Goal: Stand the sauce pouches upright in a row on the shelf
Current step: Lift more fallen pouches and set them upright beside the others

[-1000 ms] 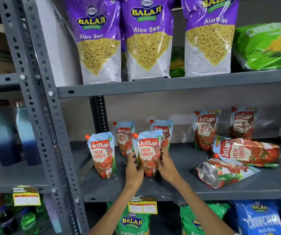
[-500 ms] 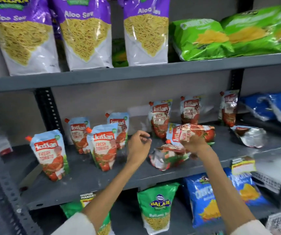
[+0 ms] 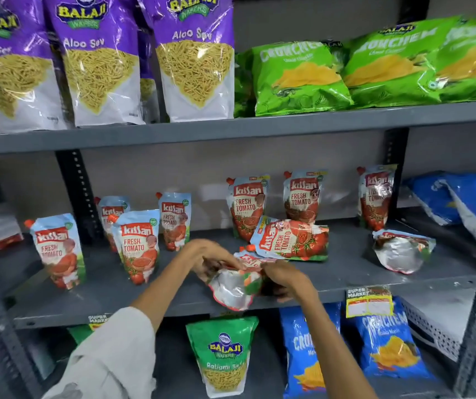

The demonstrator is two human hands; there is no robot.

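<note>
Sauce pouches sit scattered along the grey middle shelf (image 3: 346, 276), and we have both hands on one of them near the front edge. This held pouch (image 3: 235, 286) lies tipped with its silver underside toward us. Our left hand (image 3: 212, 259) curls over its upper left side, fingers bent and closed on the foil. Our right hand (image 3: 284, 279) pinches its right edge, fingers pressed together on it.

Just behind the held pouch another pouch lying flat (image 3: 291, 240) rests on its side, label up. A third fallen pouch (image 3: 402, 250) lies farther right, bottom facing us. Upright pouches stand apart: four at the left (image 3: 137, 244) and three along the back wall (image 3: 246, 207).

Half a second ago our left hand hung open in the air, touching nothing, while the right alone reached onto the lying pouches. Now the left has come across and both grip the same pouch, which has turned its silver bottom outward. The standing pouches have kept their places.
</note>
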